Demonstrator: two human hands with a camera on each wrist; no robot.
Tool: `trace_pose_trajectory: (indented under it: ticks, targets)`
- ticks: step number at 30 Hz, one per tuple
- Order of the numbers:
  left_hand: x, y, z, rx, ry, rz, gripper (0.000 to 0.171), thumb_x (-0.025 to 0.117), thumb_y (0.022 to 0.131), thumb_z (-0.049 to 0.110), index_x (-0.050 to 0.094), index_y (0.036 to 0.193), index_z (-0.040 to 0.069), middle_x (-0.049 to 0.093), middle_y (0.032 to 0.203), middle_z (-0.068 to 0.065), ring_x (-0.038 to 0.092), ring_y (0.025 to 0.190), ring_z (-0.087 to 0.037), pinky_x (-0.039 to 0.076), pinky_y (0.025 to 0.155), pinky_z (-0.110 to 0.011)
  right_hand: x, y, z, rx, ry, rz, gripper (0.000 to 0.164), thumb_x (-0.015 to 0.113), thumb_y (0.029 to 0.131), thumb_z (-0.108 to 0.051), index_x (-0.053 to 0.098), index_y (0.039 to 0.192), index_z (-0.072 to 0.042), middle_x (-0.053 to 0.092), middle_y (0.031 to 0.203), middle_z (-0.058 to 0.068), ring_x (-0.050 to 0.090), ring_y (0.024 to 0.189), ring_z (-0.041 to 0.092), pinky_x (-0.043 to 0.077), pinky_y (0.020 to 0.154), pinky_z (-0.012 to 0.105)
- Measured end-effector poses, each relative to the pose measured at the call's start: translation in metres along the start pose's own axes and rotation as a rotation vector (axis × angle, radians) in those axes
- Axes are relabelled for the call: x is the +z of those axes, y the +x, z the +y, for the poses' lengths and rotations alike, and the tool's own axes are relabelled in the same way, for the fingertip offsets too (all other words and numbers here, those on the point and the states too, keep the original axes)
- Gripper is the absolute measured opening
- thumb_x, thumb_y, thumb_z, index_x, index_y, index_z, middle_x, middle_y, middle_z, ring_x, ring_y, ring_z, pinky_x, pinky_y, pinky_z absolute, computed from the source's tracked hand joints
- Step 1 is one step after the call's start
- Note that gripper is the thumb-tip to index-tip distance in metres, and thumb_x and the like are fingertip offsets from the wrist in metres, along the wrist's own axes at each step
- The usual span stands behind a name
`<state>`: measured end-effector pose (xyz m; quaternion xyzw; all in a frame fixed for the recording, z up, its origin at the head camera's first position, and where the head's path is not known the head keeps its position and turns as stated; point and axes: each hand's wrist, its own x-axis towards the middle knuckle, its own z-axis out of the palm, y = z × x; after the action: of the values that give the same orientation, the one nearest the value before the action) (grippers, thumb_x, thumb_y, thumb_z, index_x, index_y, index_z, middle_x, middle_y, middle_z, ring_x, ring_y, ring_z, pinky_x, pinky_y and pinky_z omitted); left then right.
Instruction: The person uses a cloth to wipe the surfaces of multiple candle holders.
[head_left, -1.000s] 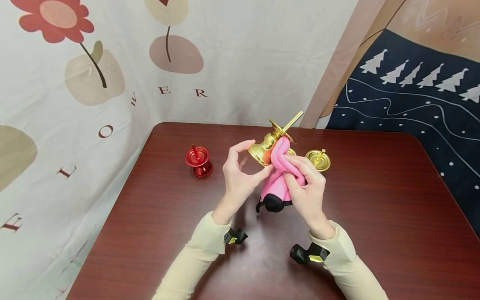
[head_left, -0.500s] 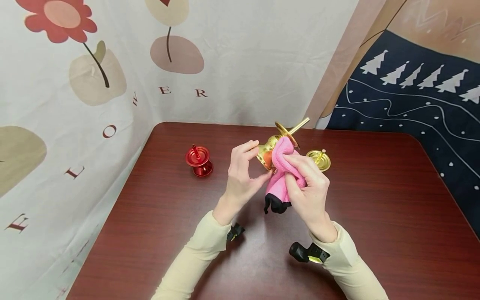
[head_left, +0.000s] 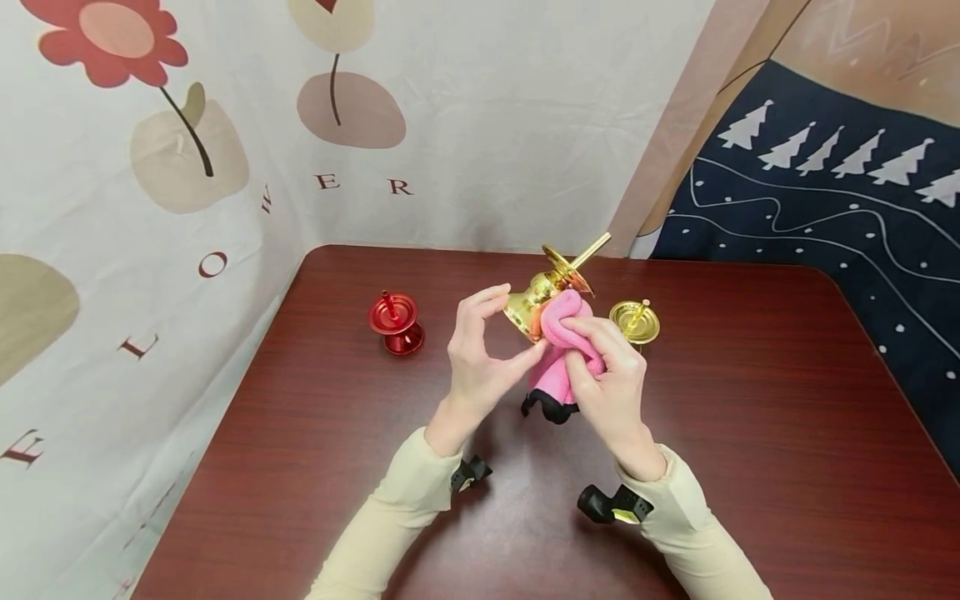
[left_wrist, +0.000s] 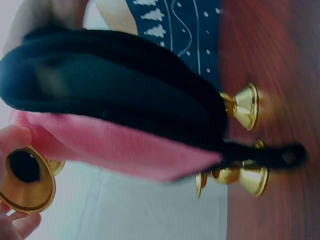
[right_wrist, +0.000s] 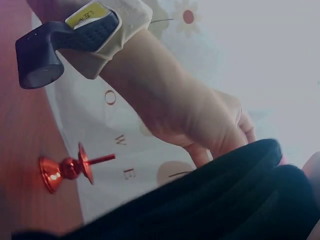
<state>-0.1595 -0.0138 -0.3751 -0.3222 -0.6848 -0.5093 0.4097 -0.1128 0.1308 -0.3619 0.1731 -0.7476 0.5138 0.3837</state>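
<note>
My left hand (head_left: 480, 350) holds a shiny gold candlestick (head_left: 542, 290) by its flared base, thumb on one side and fingers on the other. It is tilted above the table, its thin spike pointing up and right. My right hand (head_left: 611, 371) pinches a bunched pink cloth (head_left: 553, 375) with black trim against the candlestick's side. In the left wrist view the cloth's black edge (left_wrist: 125, 92) gapes wide, a black strap (left_wrist: 280, 154) hangs from it, and the candlestick's hollow base (left_wrist: 32, 192) faces the camera. Dark fabric covers much of the right wrist view.
A red candlestick (head_left: 395, 321) stands on the brown table (head_left: 315, 433) to the left. Another gold one (head_left: 636, 322) stands to the right, behind my right hand. The left wrist view shows two standing gold candlesticks (left_wrist: 245, 107). A printed curtain (head_left: 495, 125) hangs behind the table.
The held candlestick swings a little right, then partly back left, with my left hand. The cloth and my right hand have slid slightly down along the candlestick.
</note>
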Motion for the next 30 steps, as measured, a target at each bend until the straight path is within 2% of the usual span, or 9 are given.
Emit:
trace_pose_trajectory:
  ticks: [6, 9, 12, 14, 17, 20, 23, 26, 30]
  targets:
    - [-0.001, 0.001, 0.01, -0.309, -0.208, 0.004, 0.062, 0.084, 0.062, -0.002, 0.049, 0.113, -0.005, 0.056, 0.115, -0.019, 0.058, 0.104, -0.025, 0.051, 0.084, -0.035, -0.001, -0.001, 0.002, 0.299, 0.134, -0.006, 0.027, 0.061, 0.074, 0.014, 0.067, 0.099, 0.007, 0.067, 0.09, 0.016, 0.057, 0.074, 0.007, 0.046, 0.063, 0.015]
    - [-0.002, 0.002, 0.014, -0.446, -0.355, -0.003, 0.059, 0.079, 0.065, -0.007, 0.046, 0.113, -0.006, 0.057, 0.115, -0.022, 0.059, 0.101, -0.024, 0.051, 0.083, -0.036, -0.001, 0.002, 0.002, 0.485, 0.252, -0.003, 0.028, 0.062, 0.076, 0.012, 0.063, 0.104, 0.011, 0.067, 0.092, 0.008, 0.058, 0.072, 0.008, 0.05, 0.062, 0.017]
    - [-0.003, 0.004, 0.018, -0.542, -0.486, -0.021, 0.054, 0.073, 0.068, -0.013, 0.043, 0.112, -0.01, 0.056, 0.115, -0.026, 0.06, 0.099, -0.022, 0.051, 0.085, -0.038, 0.0, 0.007, 0.005, 0.617, 0.359, 0.003, 0.031, 0.062, 0.078, 0.011, 0.06, 0.109, 0.015, 0.067, 0.092, -0.003, 0.06, 0.078, 0.011, 0.051, 0.065, 0.019]
    - [-0.002, 0.005, 0.02, -0.587, -0.555, -0.031, 0.053, 0.07, 0.069, -0.016, 0.041, 0.113, -0.012, 0.056, 0.115, -0.029, 0.061, 0.098, -0.02, 0.05, 0.086, -0.038, 0.0, 0.01, 0.008, 0.661, 0.406, 0.0, 0.03, 0.061, 0.078, 0.011, 0.06, 0.108, 0.014, 0.067, 0.09, -0.006, 0.059, 0.08, 0.013, 0.051, 0.065, 0.019]
    - [-0.002, 0.005, 0.022, -0.627, -0.595, -0.043, 0.051, 0.067, 0.07, -0.016, 0.04, 0.113, -0.014, 0.055, 0.115, -0.032, 0.061, 0.097, -0.017, 0.05, 0.085, -0.037, -0.001, 0.015, 0.013, 0.692, 0.455, -0.003, 0.027, 0.06, 0.078, 0.012, 0.067, 0.102, 0.003, 0.068, 0.087, -0.006, 0.06, 0.078, 0.014, 0.052, 0.065, 0.02]
    - [-0.001, 0.006, 0.022, -0.626, -0.59, -0.04, 0.051, 0.068, 0.07, -0.015, 0.041, 0.113, -0.013, 0.056, 0.115, -0.03, 0.061, 0.099, -0.018, 0.05, 0.086, -0.037, -0.001, 0.017, 0.014, 0.71, 0.481, -0.007, 0.03, 0.059, 0.078, 0.012, 0.07, 0.098, -0.008, 0.068, 0.086, -0.005, 0.06, 0.076, 0.013, 0.052, 0.064, 0.021]
    - [-0.001, 0.006, 0.021, -0.592, -0.515, -0.028, 0.052, 0.073, 0.07, -0.012, 0.044, 0.113, -0.01, 0.058, 0.117, -0.024, 0.061, 0.101, -0.023, 0.049, 0.087, -0.038, -0.002, 0.018, 0.013, 0.725, 0.476, -0.015, 0.03, 0.059, 0.078, 0.012, 0.069, 0.103, -0.001, 0.068, 0.087, -0.005, 0.06, 0.075, 0.014, 0.052, 0.064, 0.021]
    - [0.0, 0.004, 0.018, -0.546, -0.377, -0.015, 0.054, 0.078, 0.069, -0.004, 0.047, 0.113, -0.006, 0.06, 0.116, -0.018, 0.062, 0.101, -0.024, 0.051, 0.085, -0.038, -0.002, 0.016, 0.01, 0.747, 0.454, -0.025, 0.033, 0.059, 0.078, 0.013, 0.061, 0.111, 0.012, 0.068, 0.089, -0.007, 0.06, 0.075, 0.013, 0.053, 0.064, 0.022]
    - [-0.001, 0.002, 0.013, -0.505, -0.213, 0.001, 0.056, 0.082, 0.068, 0.005, 0.049, 0.112, -0.003, 0.062, 0.115, -0.013, 0.063, 0.1, -0.021, 0.051, 0.085, -0.034, -0.004, 0.012, 0.005, 0.778, 0.452, -0.034, 0.034, 0.06, 0.079, 0.013, 0.059, 0.113, 0.013, 0.067, 0.089, -0.005, 0.062, 0.072, 0.012, 0.054, 0.064, 0.024]
